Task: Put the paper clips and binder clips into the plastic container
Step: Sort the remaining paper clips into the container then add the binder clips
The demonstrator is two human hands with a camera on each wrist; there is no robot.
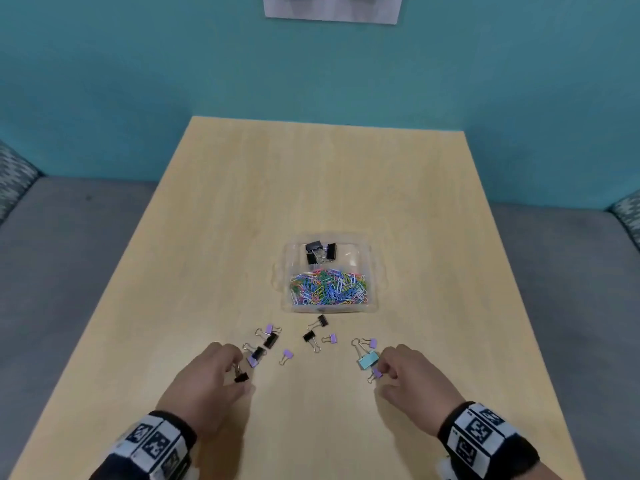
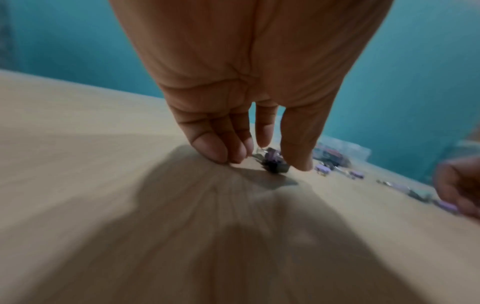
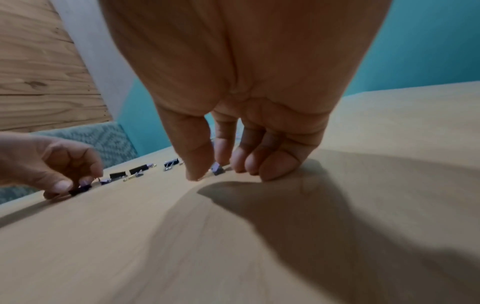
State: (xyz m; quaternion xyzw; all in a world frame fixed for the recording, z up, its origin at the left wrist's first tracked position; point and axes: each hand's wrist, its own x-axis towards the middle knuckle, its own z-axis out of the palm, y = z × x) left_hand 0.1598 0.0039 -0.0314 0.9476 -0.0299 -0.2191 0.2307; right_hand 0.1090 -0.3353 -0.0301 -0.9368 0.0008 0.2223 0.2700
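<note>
A clear plastic container [image 1: 376, 271] stands mid-table. Its near compartment holds coloured paper clips [image 1: 329, 285] and its far one black binder clips [image 1: 320, 252]. Several loose binder clips lie in front of it, black [image 1: 309, 336] and purple [image 1: 286, 355]. My left hand [image 1: 239, 370] pinches a black binder clip [image 1: 241, 377] just off the table, seen blurred between thumb and fingers in the left wrist view [image 2: 272, 164]. My right hand [image 1: 382, 379] pinches a small purple binder clip [image 1: 376, 373] [image 3: 217, 169], right beside a light blue binder clip [image 1: 367, 360].
The wooden table [image 1: 450, 237] ends at a teal wall [image 1: 138, 81] at the back. A grey seat [image 1: 69, 254] runs along both sides, with patterned cushions [image 1: 14, 174] in the corners. Bare tabletop lies between my wrists and around the container.
</note>
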